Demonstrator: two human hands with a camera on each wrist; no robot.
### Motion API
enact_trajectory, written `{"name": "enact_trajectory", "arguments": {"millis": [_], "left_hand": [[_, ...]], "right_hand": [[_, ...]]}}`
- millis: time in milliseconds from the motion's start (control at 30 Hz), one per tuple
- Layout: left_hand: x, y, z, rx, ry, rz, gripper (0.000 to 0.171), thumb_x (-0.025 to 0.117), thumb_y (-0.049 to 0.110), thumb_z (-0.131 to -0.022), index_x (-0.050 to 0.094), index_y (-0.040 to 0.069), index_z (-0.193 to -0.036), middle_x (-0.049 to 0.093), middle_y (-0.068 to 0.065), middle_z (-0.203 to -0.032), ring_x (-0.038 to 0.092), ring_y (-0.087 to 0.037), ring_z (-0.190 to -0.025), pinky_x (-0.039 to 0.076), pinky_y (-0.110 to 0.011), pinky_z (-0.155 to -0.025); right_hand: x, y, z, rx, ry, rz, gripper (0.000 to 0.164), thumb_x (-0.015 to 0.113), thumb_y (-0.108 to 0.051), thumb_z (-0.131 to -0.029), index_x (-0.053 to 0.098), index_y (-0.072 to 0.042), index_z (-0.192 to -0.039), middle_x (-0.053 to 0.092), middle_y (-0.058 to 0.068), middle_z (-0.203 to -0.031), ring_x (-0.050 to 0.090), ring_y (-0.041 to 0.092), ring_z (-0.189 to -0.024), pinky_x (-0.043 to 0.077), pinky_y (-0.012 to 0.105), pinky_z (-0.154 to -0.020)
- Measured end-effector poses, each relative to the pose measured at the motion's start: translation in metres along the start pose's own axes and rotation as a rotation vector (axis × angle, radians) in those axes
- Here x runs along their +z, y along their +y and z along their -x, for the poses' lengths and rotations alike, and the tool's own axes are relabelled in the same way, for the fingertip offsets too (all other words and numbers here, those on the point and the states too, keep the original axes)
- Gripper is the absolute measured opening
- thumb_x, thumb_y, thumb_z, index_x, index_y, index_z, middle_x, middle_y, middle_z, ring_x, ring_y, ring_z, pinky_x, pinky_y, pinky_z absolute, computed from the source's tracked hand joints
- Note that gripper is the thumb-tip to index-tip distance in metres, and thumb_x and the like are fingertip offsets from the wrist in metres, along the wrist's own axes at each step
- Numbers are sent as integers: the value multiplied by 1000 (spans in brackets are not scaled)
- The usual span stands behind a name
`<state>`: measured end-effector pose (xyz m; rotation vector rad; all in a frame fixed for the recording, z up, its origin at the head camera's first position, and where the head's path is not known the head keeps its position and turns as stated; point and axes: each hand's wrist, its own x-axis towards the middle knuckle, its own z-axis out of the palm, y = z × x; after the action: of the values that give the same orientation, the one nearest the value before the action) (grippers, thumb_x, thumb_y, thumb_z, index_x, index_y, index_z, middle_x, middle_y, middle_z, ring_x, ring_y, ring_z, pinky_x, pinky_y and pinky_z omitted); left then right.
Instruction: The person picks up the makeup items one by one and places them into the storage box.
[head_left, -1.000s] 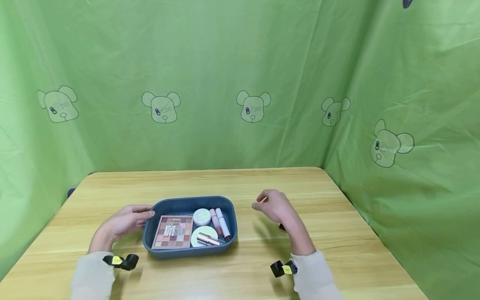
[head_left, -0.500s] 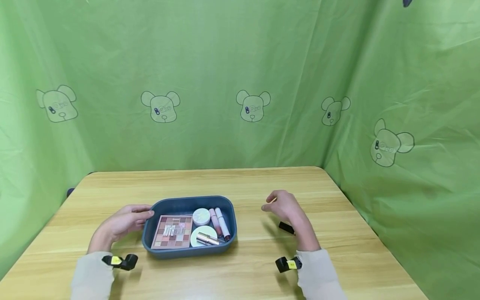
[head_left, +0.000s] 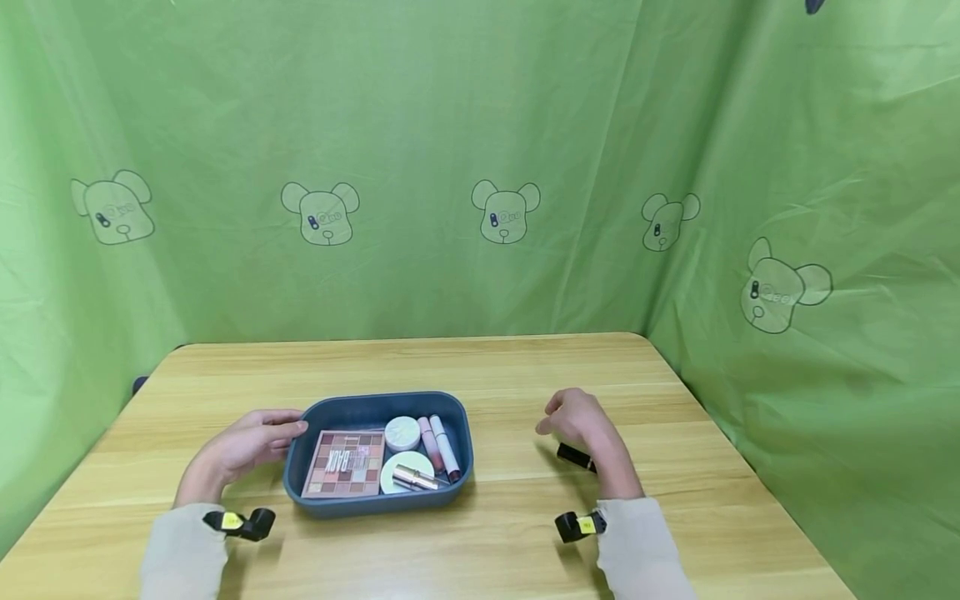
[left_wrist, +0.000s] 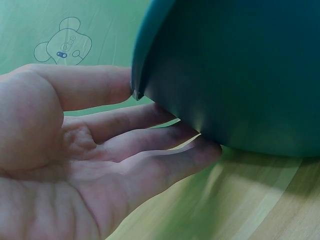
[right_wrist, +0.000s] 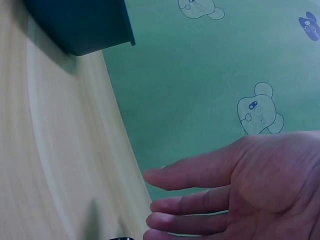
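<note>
A dark blue bin [head_left: 375,503] stands on the table with makeup inside: an eyeshadow palette [head_left: 345,463], two round white-lidded items [head_left: 402,433], two lip gloss tubes [head_left: 446,450] and a metallic lipstick-like tube [head_left: 415,477]. My left hand [head_left: 243,450] rests against the bin's left side. In the left wrist view its thumb [left_wrist: 100,87] touches the rim, and its long fingers [left_wrist: 165,167] lie fairly straight along the outer wall. My right hand [head_left: 581,419] hovers over the table right of the bin, holding nothing. Beside it lies a small black tube [head_left: 574,456], partly hidden by the wrist.
The wooden table [head_left: 510,550] has rounded far corners. Green curtains [head_left: 420,100] with bear-head prints hang behind and at both sides. Each sleeve carries a black wrist camera, like the right one [head_left: 573,526].
My right hand has moved to the right, away from the bin and toward the black tube, and lowered slightly. The left hand and the bin have stayed in place.
</note>
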<state>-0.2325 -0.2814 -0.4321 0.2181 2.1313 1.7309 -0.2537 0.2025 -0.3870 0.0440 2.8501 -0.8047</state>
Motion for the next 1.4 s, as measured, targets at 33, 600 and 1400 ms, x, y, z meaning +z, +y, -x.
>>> {"name": "enact_trajectory", "arguments": {"millis": [33, 600, 1400], "left_hand": [[0, 0, 0, 0, 0, 0, 62, 54, 18, -104, 31, -23, -145, 49, -37, -143, 56, -40, -130, 54, -41, -106], [0, 0, 0, -4, -1, 0, 63, 54, 18, -104, 30, -22, -145, 48, -38, -144, 54, -44, -132, 54, -42, -106], [0, 1, 1, -5, 1, -10, 62, 54, 18, -104, 31, -23, -145, 48, -38, -144, 54, -44, -132, 53, -42, -107]], "right_hand": [[0, 1, -1, 0, -3, 3, 37, 76, -20, -87, 67, 3, -115, 68, 20, -116, 63, 34, -106, 57, 48, -86], [1, 16, -3, 67, -35, 22, 20, 82, -10, -78, 65, -2, -86, 63, 11, -90, 55, 25, -77, 49, 31, -61], [2, 21, -5, 109, -90, 72, 20, 82, -4, -78, 63, -5, -71, 59, 9, -81, 52, 23, -72, 49, 30, -61]]}}
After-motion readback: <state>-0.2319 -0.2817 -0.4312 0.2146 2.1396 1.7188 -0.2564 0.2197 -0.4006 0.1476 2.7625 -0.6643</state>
